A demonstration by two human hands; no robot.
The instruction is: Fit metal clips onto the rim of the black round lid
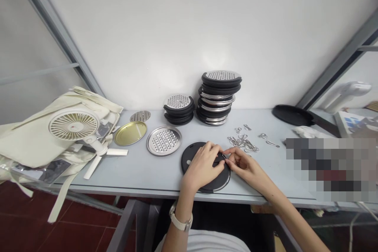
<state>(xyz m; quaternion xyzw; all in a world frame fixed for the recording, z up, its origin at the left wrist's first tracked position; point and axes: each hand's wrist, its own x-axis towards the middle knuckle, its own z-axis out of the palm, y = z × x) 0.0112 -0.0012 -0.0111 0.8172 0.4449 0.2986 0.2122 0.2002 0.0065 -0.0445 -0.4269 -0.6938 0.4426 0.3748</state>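
Observation:
A round black disc (217, 185) with a shiny metal edge at its lower right lies on the table in front of me. My left hand (205, 165) rests over it, fingers bent, gripping near its upper right part. At the disc's right edge, my right hand (240, 165) pinches a small metal clip (223, 156) between thumb and forefinger. The fingers partly cover this clip, so whether it is hooked onto the disc I cannot tell. Several loose wire clips (243, 143) lie just beyond my right hand. Left of the disc is a round metal grater plate (164, 141).
Behind stand a tall stack of black-rimmed graters (217, 102) and a shorter stack (178, 109). A gold-coloured lid (130, 133) and a perforated disc (140, 116) lie left. A white fan (74, 125) rests on a cream bag (26, 134). Rightward is a black pan (292, 115).

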